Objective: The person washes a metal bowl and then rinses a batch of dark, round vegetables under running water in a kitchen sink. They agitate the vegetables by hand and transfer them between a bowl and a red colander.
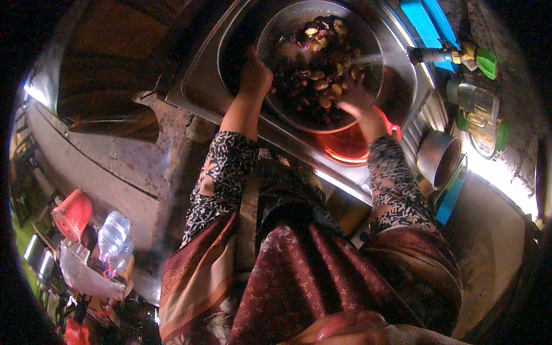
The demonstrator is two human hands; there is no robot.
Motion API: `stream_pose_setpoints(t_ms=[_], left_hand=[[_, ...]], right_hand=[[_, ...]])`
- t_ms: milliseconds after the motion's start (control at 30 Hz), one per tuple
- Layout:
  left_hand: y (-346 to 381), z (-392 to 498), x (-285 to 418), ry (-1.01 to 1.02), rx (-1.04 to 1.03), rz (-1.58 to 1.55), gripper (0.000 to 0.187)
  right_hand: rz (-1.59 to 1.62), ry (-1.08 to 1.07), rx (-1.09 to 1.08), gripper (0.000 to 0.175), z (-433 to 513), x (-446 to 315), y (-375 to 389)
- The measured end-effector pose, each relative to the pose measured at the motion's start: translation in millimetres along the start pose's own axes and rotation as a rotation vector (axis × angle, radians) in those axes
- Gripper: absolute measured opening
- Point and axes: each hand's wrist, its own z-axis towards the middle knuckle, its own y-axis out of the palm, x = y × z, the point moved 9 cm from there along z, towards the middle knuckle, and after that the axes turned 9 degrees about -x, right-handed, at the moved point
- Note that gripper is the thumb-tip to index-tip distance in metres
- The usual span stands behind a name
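Observation:
A large round bowl (321,131) sits tilted in the steel sink, partly over an orange-red plastic basin (345,144). Inside it lie many dark, wet pieces with yellowish and purplish flat ones (319,75) among them; they look like plant food, but the kind is unclear. At the bowl's left rim is my left hand (257,75), thumb raised and fingers mostly lost in shadow, holding the edge. My right hand (358,101), blurred by motion, reaches over the near right rim into the pieces. Whether it grasps any is hidden. A tap (424,55) sprays water into the bowl.
The steel sink (198,88) has a ribbed drainboard on the right, where a metal pot (437,159) lies tipped. Beyond stand a blue plastic container (431,26) and a clear box with green clips (478,103). Low left are a red bucket (73,215) and plastic bottles (113,233).

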Motion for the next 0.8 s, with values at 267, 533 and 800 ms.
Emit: stream_pose_setpoints(t_ms=[267, 533, 800], left_hand=[[0.0, 1.8, 0.5, 0.169, 0.083, 0.094, 0.066], [0.0, -0.3, -0.5, 0.071, -0.001, 0.004, 0.067], [5.9, 2.8, -7.1, -0.009, -0.116, -0.070, 0.063]], right_hand=[[0.598, 0.068, 0.277, 0.058, 71.0, -33.0, -0.9], [1.331, -0.031, -0.012, 0.039, 131.3, 86.8, 23.4], [1.494, -0.095, -0.038, 0.038, 53.0, 113.0, -50.4]])
